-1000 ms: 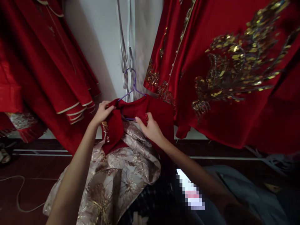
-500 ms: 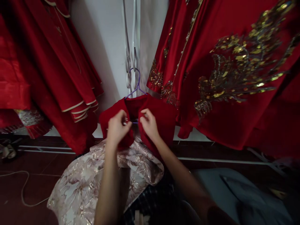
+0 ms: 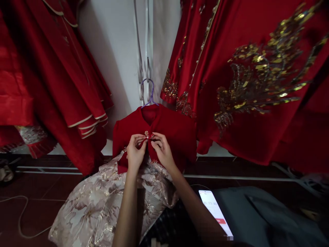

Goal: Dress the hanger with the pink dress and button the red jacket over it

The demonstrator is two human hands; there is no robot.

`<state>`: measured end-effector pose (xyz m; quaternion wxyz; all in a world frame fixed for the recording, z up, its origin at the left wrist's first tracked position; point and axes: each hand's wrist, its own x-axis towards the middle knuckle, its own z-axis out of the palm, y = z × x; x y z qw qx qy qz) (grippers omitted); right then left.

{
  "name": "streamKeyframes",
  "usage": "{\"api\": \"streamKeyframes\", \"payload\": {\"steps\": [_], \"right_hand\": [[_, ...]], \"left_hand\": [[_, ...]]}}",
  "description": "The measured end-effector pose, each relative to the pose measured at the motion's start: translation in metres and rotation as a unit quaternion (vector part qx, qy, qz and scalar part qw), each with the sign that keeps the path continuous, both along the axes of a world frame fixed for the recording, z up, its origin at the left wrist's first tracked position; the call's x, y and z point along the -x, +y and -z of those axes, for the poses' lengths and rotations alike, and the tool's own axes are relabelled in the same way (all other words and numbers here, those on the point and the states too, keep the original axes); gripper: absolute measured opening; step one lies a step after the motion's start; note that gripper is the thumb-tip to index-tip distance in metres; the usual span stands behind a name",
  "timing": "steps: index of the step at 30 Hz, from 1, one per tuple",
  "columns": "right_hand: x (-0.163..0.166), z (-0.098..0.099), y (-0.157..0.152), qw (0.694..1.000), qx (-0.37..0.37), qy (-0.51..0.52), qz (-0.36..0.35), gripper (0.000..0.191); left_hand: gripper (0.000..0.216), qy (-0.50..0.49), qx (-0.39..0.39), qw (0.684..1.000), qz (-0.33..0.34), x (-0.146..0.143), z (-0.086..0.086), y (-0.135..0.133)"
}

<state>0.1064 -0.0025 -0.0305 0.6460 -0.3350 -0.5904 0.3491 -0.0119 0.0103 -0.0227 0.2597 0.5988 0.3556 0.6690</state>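
A short red jacket (image 3: 177, 127) hangs from a purple hanger (image 3: 151, 92) straight in front of me. Jewelled buttons (image 3: 146, 134) sit at its front opening. My left hand (image 3: 136, 152) pinches one front edge beside a button. Opposite it, my right hand (image 3: 164, 151) has thumb and fingers closed on the other front edge. The two edges meet at the chest between my fingertips, and whether the button is fastened cannot be seen. Below the jacket spreads a pale floral skirt (image 3: 84, 206) with a metallic sheen, partly behind my forearms.
Red garments with pale piping (image 3: 59, 68) hang at the left. A red gown (image 3: 252, 140) with gold sequins hangs at the right. White straps (image 3: 138, 44) run down the wall to the hanger. A lit phone (image 3: 214, 211) lies by my right forearm. A white cable (image 3: 22, 216) crosses the floor.
The jacket's front edges, held apart before, are now drawn together at the chest. My hands have come slightly lower and closer to each other. The phone has come into view.
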Motion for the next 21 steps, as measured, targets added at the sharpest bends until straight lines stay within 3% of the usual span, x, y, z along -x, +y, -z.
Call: {"api": "streamKeyframes", "payload": {"steps": [9,21], "right_hand": [[-0.003,-0.008,-0.005,0.995,-0.031,-0.074,0.052,0.035],[-0.014,-0.014,-0.006,0.992,-0.051,-0.105,0.056,0.038]], "left_hand": [[0.021,-0.015,0.013,1.000,-0.005,0.001,-0.005,-0.005],[0.021,0.002,0.056,0.998,0.027,0.005,-0.007,-0.008]]}}
